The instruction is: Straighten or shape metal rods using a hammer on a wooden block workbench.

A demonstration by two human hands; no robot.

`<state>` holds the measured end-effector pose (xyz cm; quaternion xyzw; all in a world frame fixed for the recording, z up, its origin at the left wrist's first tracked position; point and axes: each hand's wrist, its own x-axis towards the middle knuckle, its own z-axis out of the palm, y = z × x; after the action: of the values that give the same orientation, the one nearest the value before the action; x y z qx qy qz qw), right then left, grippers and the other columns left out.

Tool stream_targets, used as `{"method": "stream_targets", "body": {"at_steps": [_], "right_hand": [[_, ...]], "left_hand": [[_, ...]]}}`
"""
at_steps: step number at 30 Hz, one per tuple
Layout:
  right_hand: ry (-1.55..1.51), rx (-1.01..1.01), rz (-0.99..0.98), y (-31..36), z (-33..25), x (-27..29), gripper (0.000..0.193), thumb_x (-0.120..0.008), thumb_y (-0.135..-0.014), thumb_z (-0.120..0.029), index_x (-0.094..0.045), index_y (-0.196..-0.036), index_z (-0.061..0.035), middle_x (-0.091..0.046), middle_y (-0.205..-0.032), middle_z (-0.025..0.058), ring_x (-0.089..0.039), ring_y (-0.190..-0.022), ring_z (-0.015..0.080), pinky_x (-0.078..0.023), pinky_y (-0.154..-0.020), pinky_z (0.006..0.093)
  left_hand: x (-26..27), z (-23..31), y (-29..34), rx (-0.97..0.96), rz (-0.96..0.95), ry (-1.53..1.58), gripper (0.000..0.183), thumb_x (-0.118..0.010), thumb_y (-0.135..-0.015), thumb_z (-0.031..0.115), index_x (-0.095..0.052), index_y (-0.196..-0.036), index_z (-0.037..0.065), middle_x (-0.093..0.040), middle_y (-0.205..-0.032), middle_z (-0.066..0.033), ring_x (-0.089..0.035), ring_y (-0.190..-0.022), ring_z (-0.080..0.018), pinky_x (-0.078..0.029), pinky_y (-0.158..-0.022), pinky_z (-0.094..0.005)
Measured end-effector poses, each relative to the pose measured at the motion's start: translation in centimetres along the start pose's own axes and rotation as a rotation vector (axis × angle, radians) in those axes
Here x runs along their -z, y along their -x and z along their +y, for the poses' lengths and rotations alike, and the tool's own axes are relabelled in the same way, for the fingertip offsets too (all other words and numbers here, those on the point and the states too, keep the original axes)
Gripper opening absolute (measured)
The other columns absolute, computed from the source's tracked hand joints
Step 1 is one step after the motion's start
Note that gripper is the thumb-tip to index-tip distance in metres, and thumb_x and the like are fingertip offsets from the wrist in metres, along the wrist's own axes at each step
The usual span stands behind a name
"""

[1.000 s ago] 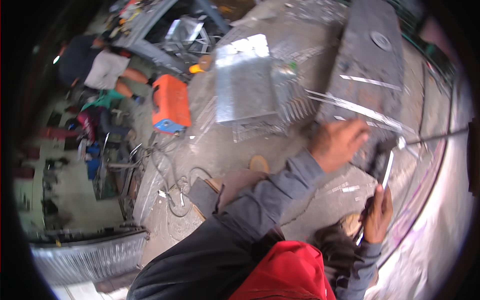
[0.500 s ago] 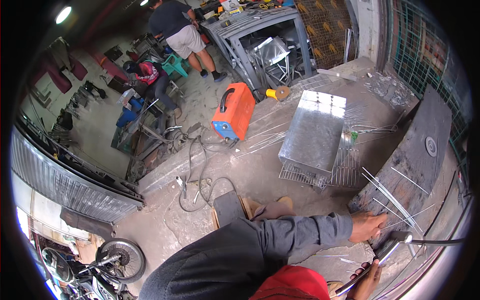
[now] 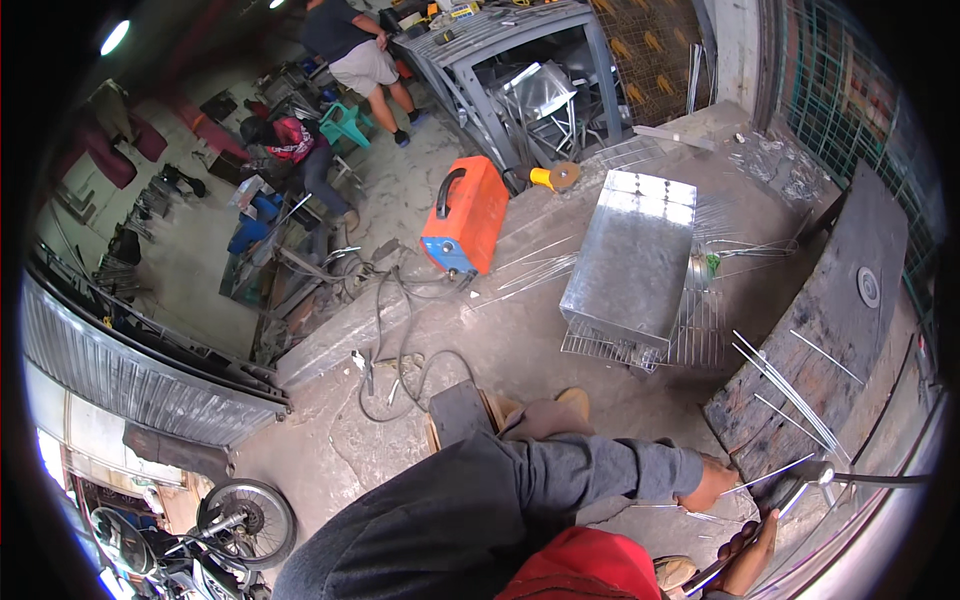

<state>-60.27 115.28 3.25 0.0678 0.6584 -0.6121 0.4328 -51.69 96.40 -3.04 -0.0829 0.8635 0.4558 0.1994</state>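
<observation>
My left hand (image 3: 707,487) is closed around a thin metal rod (image 3: 768,474), whose free end points right toward the lower part of a dark, worn board (image 3: 755,385). Low at the right, my right hand (image 3: 750,553) grips a hammer-like metal tool (image 3: 793,492) with a rounded silver head; its exact kind is hard to make out. Several loose thin rods (image 3: 785,390) lie across the board, close beyond my hands. More short rods (image 3: 715,518) lie on the ground beneath my left hand.
A box-shaped sheet-metal piece (image 3: 632,265) rests on wire grids (image 3: 700,325) ahead. Left of it stand an orange machine (image 3: 472,215) with cables (image 3: 378,330) and a yellow grinder (image 3: 553,177). Two people are farther back. A motorcycle wheel (image 3: 247,525) shows lower left.
My left hand has drawn back off the board, toward me, with a rod in it. My right hand and its tool have shifted slightly right. The standing person in back has turned a little.
</observation>
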Motion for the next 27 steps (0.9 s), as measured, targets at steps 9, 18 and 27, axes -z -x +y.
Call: {"method": "stream_targets", "body": {"at_steps": [9, 18, 27], "right_hand": [[0.216, 0.36, 0.368, 0.7, 0.3, -0.4, 0.043, -0.059, -0.1, -0.051, -0.043, -0.082, -0.0152, -0.033, -0.058, -0.0075, -0.03, -0.043, 0.0031, -0.023, -0.037, 0.0246], [0.137, 0.4, 0.4, 2.8, -3.6, -0.7, 0.032, -0.064, -0.101, -0.04, -0.057, -0.09, -0.0102, -0.042, -0.058, -0.0073, -0.036, -0.043, 0.0032, -0.027, -0.039, 0.0226], [0.118, 0.313, 0.34, 2.8, -2.9, 0.7, 0.039, -0.064, -0.1, -0.043, -0.056, -0.087, -0.0072, -0.046, -0.056, -0.0045, -0.042, -0.04, 0.0055, -0.032, -0.037, 0.024]], "left_hand": [[0.8, 3.6, 0.8, 0.006, -0.061, 0.027, 0.022, -0.052, -0.089, 0.014, -0.05, -0.104, -0.002, -0.071, -0.092, -0.0256, -0.073, -0.087, -0.0395, -0.056, -0.074, -0.0499], [1.3, 1.8, 1.0, 0.166, -0.069, 0.461, 0.026, -0.053, -0.104, 0.026, -0.054, -0.111, 0.001, -0.072, -0.091, -0.0129, -0.068, -0.069, -0.0165, -0.053, -0.057, -0.0308], [1.8, 2.7, 0.7, 0.209, -0.206, 0.432, 0.038, -0.046, -0.105, 0.023, -0.054, -0.13, -0.004, -0.072, -0.099, -0.0143, -0.07, -0.078, -0.0159, -0.055, -0.064, -0.0279]]}}
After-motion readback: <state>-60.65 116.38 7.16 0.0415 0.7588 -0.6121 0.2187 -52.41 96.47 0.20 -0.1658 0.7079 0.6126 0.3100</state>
